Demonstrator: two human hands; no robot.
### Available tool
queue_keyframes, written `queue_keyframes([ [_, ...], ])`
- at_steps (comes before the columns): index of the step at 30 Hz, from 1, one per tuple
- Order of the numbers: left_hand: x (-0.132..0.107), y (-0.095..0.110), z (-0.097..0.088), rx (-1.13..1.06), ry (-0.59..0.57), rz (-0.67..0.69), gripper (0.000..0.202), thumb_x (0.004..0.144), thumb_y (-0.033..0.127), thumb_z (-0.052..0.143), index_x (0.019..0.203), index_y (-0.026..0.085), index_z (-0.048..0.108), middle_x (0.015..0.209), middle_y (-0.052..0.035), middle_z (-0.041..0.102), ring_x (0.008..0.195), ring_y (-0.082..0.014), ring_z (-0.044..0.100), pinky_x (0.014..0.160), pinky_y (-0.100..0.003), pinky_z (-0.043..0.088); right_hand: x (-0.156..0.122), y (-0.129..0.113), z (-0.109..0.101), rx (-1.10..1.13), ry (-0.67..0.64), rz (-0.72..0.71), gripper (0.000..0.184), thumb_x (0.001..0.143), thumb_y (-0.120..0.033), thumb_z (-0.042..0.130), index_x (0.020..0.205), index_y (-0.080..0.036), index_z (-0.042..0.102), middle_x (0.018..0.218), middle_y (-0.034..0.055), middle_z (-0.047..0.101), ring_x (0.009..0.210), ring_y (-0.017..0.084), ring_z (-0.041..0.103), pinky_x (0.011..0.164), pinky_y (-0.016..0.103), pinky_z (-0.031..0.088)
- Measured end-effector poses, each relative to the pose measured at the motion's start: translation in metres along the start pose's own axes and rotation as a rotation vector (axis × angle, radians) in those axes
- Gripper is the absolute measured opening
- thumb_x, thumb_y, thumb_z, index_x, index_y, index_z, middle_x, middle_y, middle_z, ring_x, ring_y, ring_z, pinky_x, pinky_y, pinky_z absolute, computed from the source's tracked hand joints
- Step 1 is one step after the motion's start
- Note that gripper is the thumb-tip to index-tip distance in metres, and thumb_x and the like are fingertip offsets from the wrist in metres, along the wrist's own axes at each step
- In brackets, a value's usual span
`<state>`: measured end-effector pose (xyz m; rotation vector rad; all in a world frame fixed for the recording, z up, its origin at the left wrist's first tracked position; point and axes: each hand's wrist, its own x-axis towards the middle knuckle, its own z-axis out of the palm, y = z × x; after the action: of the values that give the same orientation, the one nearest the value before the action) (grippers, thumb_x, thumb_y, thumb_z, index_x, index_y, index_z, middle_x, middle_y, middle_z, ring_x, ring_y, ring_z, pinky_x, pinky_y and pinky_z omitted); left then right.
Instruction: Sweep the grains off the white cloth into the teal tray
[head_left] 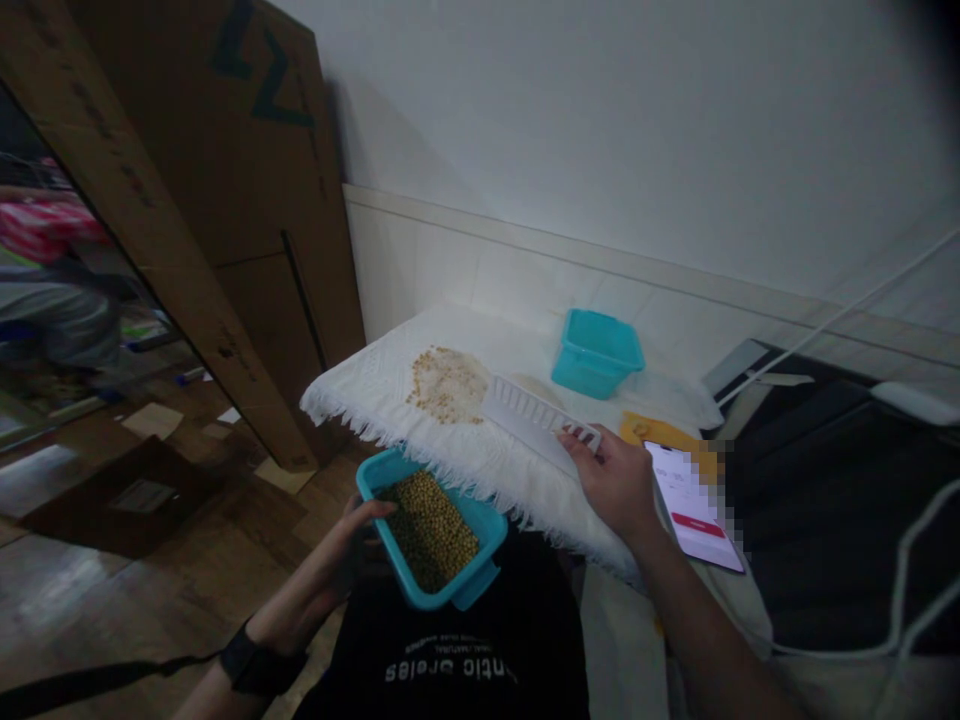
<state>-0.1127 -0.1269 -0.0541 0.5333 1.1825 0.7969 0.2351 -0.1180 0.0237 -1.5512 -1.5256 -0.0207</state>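
A teal plastic container [491, 540] with many yellowish beans [435, 525] in it hangs below the table's front edge. My left hand [364, 530] grips it by its left wall, thumb over the rim. On the white fringed cloth [375, 375] lies a patch of loose beans and pale grains [446, 385]. My right hand [607, 475] is closed on one end of a long white slotted plastic piece [529, 410]. Its far end lies on the cloth beside the patch's right side. Behind it stands a second teal container [596, 360], its inside bottom not visible.
A lit phone [694, 510] lies right of my right hand, over a yellow-orange item [641, 428]. Farther right are a black bag-like object [825, 500] and white cables [900, 560]. Large cardboard boxes [277, 230] stand at left; behind them a person in a red checked top [52, 225] shows.
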Motion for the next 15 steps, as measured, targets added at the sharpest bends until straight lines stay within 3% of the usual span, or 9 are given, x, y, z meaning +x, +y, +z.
queue_keyframes([
  [6,0.0097,-0.0052,-0.0058,0.006,0.017,0.017,0.072,0.074,0.048,0.091,0.134,0.029,0.058,0.101,-0.0055,0.081,0.086,-0.031,0.081,0.081,-0.045,0.063,-0.007,0.0001,-0.0008,0.003,-0.028,-0.012,0.055,0.101,-0.07,0.062,0.076,-0.023,0.076,0.05,0.001,0.062,0.044,0.018,0.056,0.048,0.029,0.039],
  [15,0.0006,-0.0003,-0.0017,0.007,0.011,0.058,0.067,0.081,0.043,0.089,0.139,0.029,0.057,0.118,-0.0098,0.08,0.101,-0.0341,0.083,0.081,-0.046,0.066,-0.0128,0.0038,-0.0002,0.058,-0.023,0.008,0.052,0.099,-0.068,0.067,0.077,-0.022,0.078,0.056,0.0015,0.067,0.049,0.018,0.059,0.048,0.028,0.043],
])
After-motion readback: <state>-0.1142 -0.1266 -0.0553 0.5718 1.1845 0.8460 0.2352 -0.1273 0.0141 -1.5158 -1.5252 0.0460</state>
